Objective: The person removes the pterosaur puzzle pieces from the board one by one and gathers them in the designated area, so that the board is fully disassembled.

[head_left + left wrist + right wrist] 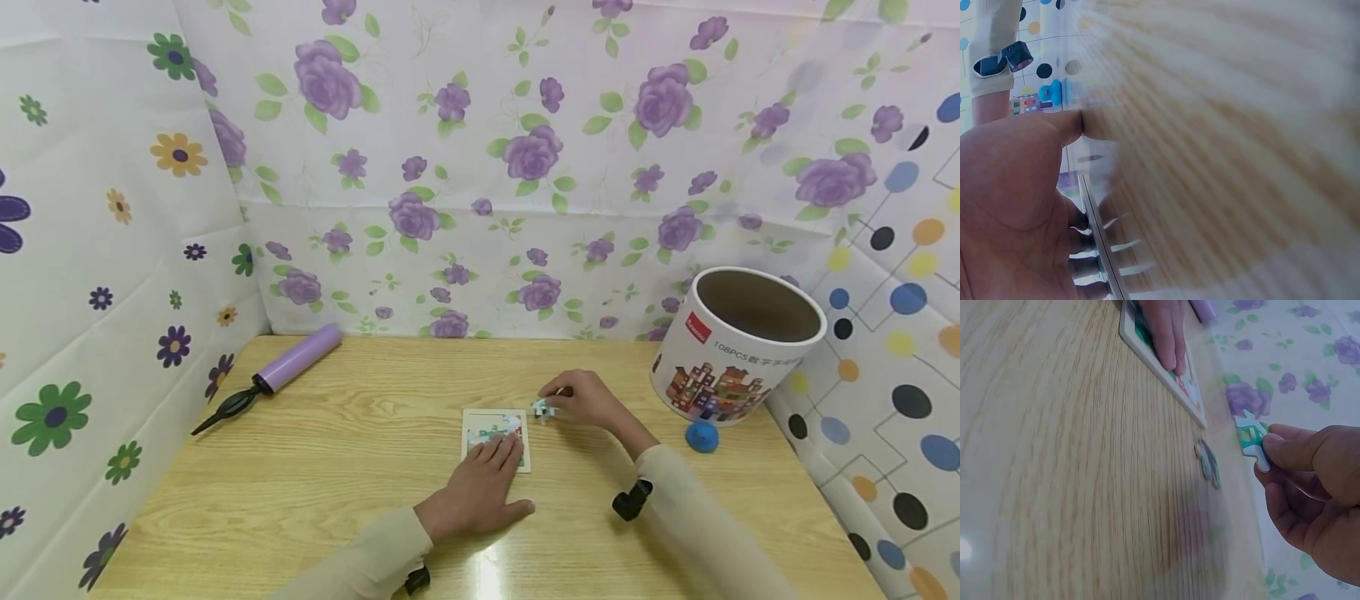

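My left hand (pixel 480 492) rests with straight fingers on a small jigsaw puzzle board (pixel 467 422), covering its lower part. The pale frame and some green and white pieces show past the fingertips. Thumb and fingers of my right hand (pixel 588 400) pinch a puzzle piece (pixel 1250 437), white and green with knobbed edges, just beyond the board's right side. Below it in the right wrist view, another puzzle piece (pixel 1208 464) lies on the wooden table near the board's corner. In the left wrist view the left fingers lie along the board's edge (pixel 1100 234).
A large white printed bucket (pixel 738 342) stands at the back right, with a small blue object (pixel 702 436) before it. At the back left lies a purple hand pump (pixel 300 358) with a black nozzle. Patterned cloth surrounds the wood-grain table (pixel 337 450).
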Available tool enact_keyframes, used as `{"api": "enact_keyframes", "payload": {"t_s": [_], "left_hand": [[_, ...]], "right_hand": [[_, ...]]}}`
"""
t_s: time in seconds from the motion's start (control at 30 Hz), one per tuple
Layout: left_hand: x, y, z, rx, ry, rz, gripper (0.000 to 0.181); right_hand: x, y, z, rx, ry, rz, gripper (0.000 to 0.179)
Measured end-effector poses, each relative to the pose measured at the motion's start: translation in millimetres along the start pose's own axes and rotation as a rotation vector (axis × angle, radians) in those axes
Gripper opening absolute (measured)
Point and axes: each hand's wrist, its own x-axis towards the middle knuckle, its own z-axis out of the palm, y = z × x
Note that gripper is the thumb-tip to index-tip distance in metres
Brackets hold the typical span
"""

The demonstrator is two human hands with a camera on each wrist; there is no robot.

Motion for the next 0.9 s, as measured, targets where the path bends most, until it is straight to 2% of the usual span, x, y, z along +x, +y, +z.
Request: {"api": "enact_keyframes", "payload": {"t_s": [0.3, 0.6, 0.9], "left_hand": [[-3.4, 3.7, -11.9, -0.002, -0.042, -0.012, 0.089], [-3.4, 4.0, -10.0, 0.026, -0.035, -0.020, 0.089], [-4.2, 4.2, -12.1, 0.020, -0.023, -0.005, 0.088]], "right_hand": [[-13.2, 17, -10, -0.010, 0.011, 0.044, 0.015], [-17.9, 32, -10, -0.022, 0.015, 0.100, 0.013], [-18.7, 39, -5, -0.006, -0.003, 0.101, 0.014]]}}
